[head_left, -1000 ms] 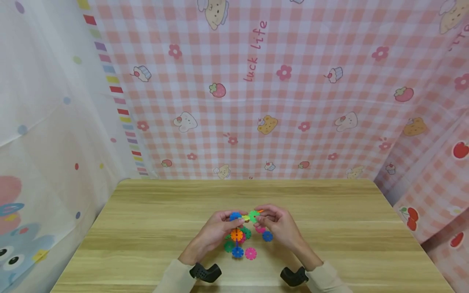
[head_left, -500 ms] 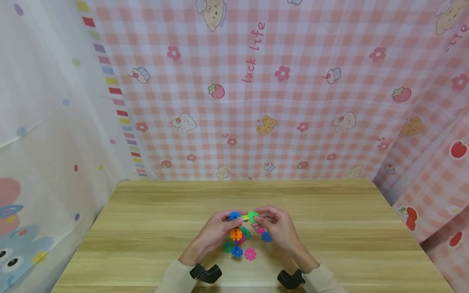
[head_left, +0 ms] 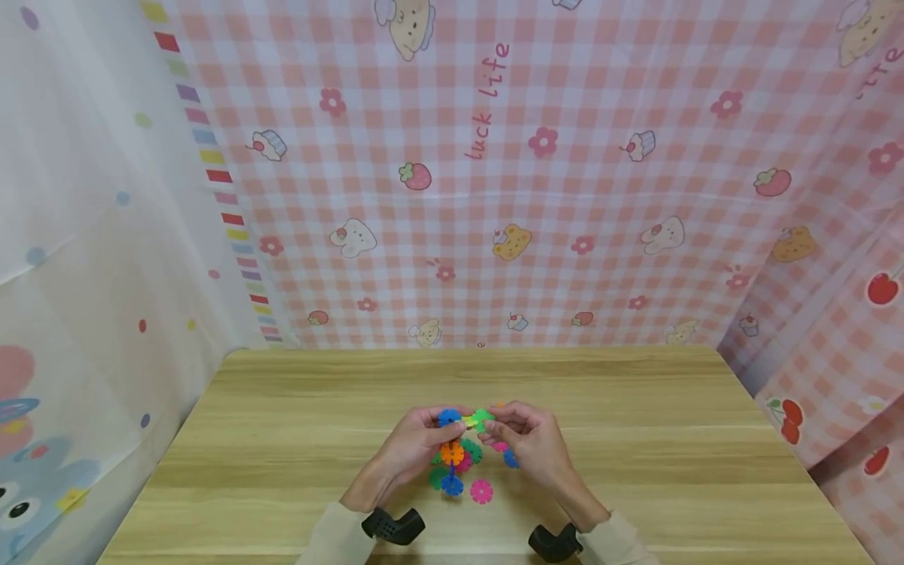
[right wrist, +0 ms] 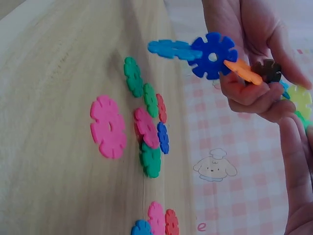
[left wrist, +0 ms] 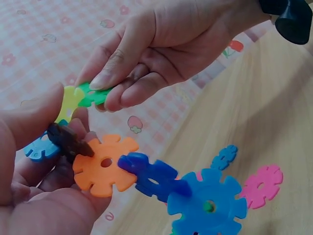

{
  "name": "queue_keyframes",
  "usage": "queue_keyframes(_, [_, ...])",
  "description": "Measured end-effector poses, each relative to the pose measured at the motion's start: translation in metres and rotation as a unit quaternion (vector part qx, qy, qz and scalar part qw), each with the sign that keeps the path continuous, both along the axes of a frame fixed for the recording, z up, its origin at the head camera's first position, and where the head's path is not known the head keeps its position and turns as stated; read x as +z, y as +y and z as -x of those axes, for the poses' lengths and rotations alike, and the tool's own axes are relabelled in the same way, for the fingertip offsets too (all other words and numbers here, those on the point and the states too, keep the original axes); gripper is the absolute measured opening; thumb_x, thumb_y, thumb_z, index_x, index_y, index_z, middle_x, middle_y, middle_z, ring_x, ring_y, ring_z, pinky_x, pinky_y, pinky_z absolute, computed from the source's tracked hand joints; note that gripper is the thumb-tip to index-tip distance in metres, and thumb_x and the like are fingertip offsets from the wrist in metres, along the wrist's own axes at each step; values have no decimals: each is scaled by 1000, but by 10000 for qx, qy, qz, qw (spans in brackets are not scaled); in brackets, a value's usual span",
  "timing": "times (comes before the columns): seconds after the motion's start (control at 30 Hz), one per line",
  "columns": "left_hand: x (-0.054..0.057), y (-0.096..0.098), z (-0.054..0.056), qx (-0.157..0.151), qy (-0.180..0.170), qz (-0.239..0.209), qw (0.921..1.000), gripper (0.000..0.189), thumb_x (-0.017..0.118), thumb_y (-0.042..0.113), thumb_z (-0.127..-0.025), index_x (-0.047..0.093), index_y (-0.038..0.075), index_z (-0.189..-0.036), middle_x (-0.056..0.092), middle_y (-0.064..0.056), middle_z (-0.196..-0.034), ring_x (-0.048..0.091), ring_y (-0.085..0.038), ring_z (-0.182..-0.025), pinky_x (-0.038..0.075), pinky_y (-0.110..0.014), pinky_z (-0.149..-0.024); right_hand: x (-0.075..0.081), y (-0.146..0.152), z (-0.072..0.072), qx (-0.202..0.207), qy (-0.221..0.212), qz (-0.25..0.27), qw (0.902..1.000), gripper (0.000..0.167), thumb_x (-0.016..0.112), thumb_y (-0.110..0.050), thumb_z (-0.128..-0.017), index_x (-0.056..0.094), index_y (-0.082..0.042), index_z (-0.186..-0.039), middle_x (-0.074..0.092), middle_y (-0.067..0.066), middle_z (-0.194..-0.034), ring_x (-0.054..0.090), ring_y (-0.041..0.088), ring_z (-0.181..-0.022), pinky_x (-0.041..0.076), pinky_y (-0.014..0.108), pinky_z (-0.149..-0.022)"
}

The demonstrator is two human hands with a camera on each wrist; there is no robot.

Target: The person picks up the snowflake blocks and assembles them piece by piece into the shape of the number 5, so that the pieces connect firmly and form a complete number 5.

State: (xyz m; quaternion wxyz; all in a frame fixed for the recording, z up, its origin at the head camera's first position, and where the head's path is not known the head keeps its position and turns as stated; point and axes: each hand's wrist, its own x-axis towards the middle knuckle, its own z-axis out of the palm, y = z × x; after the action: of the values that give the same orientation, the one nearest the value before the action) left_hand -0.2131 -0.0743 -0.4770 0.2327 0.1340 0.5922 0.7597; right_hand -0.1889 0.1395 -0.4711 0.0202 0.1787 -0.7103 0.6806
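Above the tabletop (head_left: 297, 439), I see the chain of discs (left wrist: 117, 147) gripped by the left hand (head_left: 408, 446) near its yellow disc (left wrist: 68, 104), the right hand (head_left: 535, 439) pinching its green disc (left wrist: 88, 100). I expect light, stiff plastic with weak slot joints; pinch flat faces.

A wood-grain tabletop (head_left: 282, 471) fills the lower part of the head view, and behind its far edge hangs a pink-and-white checked cloth (head_left: 607, 196) printed with the words "luck life" (head_left: 487, 102) at upper middle. Along the cloth's left side runs a band of coloured stripes (head_left: 220, 176); a white dotted cloth (head_left: 78, 196) fills the left, with a blue cartoon figure (head_left: 45, 479) at lower left. Red cherries (head_left: 792, 424) are printed at lower right.
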Motion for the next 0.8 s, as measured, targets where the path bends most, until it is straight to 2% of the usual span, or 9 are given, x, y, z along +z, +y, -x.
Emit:
queue_keyframes(0.2, [1,-1,-1,-68,-61,27,10000,38,60,8,-98,55,-14,-129,64,1,-96,57,-13,-87,51,-20,-80,0,0,1,55,53,76,9999,15,63,7,-92,67,10,-106,70,27,-100,74,19,-77,59,42,-72])
queue_keyframes(0.33, [2,-1,-1,-68,-69,231,9997,37,61,9,-98,56,-12,-129,65,-2,-98,58,-12,-87,52,-21,-81,-3,2,2,62,15,38,10000,14,63,8,-91,66,10,-105,70,27,-100,74,19,-76,60,38,-71])
queue_keyframes(0.53, [6,1,-2,15,245,836,9962,40,64,17,-97,59,-6,-130,64,-9,-101,59,-15,-88,52,-26,-80,-5,4,2,49,-12,41,10000,18,64,6,-92,66,9,-109,71,27,-97,73,18,-76,60,36,-71])
queue_keyframes(0.7, [8,3,-2,25,614,1397,9883,41,64,27,-98,60,2,-130,64,-19,-105,62,-25,-93,52,-30,-81,-5,2,2,-103,-165,-74,9998,20,64,3,-93,65,8,-112,71,26,-95,74,19,-76,60,35,-71])
queue_keyframes(0.8, [7,4,-3,67,728,1528,9856,40,65,30,-97,60,6,-129,65,-20,-105,63,-31,-96,53,-31,-80,-5,2,3,-216,-358,-165,9990,21,64,1,-94,65,7,-113,71,24,-96,74,20,-77,60,34,-71])
